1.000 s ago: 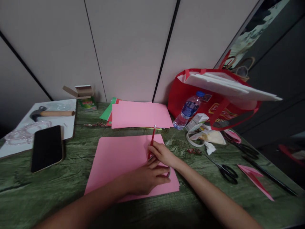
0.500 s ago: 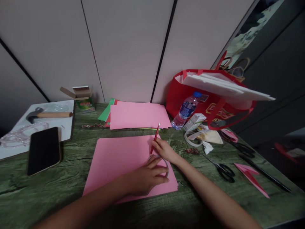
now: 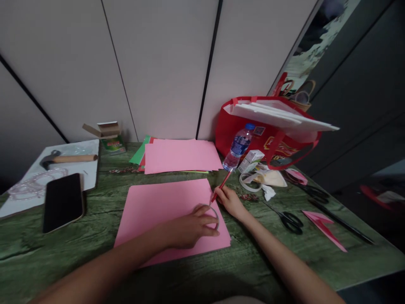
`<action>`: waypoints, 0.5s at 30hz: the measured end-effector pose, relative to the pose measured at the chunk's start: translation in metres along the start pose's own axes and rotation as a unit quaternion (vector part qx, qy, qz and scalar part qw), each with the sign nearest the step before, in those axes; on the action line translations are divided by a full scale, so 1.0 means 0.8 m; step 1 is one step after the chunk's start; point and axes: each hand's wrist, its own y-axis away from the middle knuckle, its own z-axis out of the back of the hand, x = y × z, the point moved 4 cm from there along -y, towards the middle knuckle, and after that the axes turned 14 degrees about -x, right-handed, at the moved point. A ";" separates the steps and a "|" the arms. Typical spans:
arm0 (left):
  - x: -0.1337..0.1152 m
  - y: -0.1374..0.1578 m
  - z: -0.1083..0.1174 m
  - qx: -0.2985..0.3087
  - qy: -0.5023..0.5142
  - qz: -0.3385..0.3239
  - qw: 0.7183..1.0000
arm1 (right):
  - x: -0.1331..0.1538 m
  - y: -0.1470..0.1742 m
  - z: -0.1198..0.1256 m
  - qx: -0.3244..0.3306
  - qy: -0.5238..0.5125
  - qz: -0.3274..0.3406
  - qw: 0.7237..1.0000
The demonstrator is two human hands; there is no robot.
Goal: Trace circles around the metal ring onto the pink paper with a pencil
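Observation:
A stack of pink paper sheets (image 3: 158, 202) lies on the table before me. My left hand (image 3: 193, 228) rests on its right part, holding down a thin grey ring (image 3: 217, 219) with fingers spread across it; much of the ring is hidden under them. In a pinch, my right hand (image 3: 230, 201) has a red pencil (image 3: 222, 184), tilted up to the right. The pencil's lower end meets the ring's upper right edge, over the paper. Whether there is a drawn line there is too small to tell.
Behind the sheets lies a second pink paper stack (image 3: 182, 157). A water bottle (image 3: 238, 148) and red bag (image 3: 223, 131) stand back right. Scissors (image 3: 289, 220) and folded pink paper (image 3: 322, 228) lie right. A phone (image 3: 64, 202), hammer (image 3: 72, 158) and opened box (image 3: 112, 141) are left.
The pencil has moved right and down along the ring's rim and leans more to the right. My left hand stays on the ring. The view has shifted slightly.

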 end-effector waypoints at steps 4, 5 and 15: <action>-0.004 -0.007 0.010 0.015 0.003 -0.023 1.000 | -0.010 0.019 0.012 0.018 -0.036 -0.058 0.997; -0.005 -0.009 0.011 0.019 0.002 -0.029 0.999 | -0.011 0.024 0.015 0.022 -0.050 -0.070 0.996; -0.001 -0.018 0.009 -0.007 0.004 -0.053 0.999 | -0.013 0.041 0.038 -0.038 -0.223 -0.174 0.958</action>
